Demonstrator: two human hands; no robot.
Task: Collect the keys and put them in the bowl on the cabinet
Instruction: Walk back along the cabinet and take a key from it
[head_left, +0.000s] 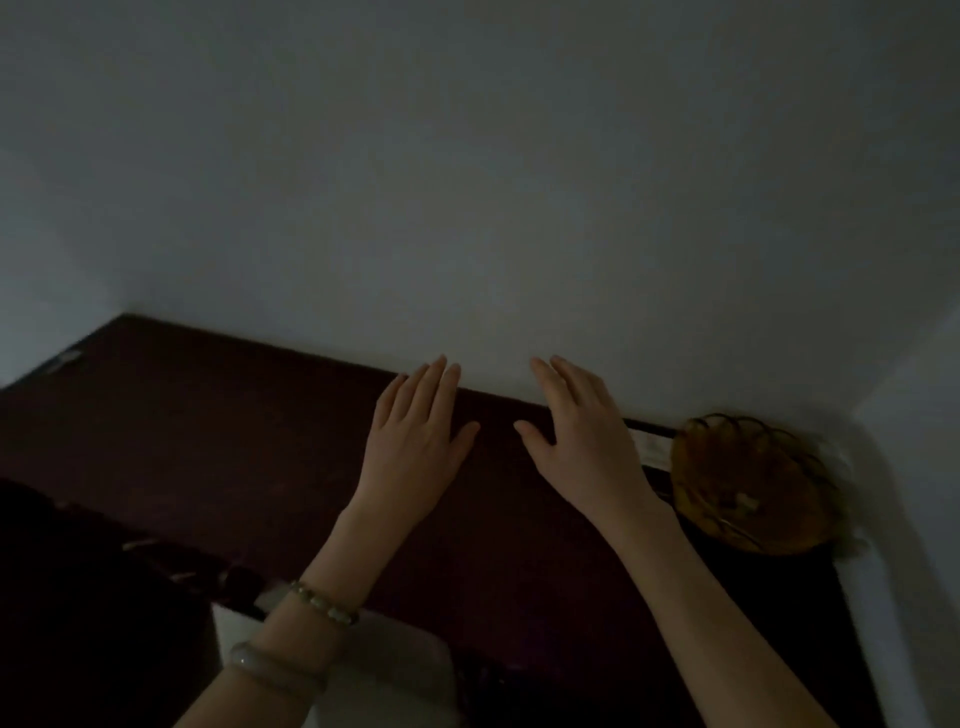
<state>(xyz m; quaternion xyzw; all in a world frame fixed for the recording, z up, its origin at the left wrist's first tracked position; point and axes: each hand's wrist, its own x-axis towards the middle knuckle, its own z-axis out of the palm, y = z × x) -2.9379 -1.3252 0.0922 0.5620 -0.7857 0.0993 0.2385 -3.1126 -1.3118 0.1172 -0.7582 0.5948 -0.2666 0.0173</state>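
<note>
The scene is dim. An amber glass bowl with a scalloped rim stands at the right end of the dark cabinet top, against the wall. Small pale items that look like keys lie inside it. My left hand hovers flat over the cabinet's middle, fingers apart, holding nothing. My right hand is beside it, also flat and empty, a little left of the bowl. Two bracelets ring my left wrist.
A plain pale wall rises right behind the cabinet. A small pale object lies at the far left edge. A white rectangular thing sits below my left forearm. A light strip lies beside the bowl.
</note>
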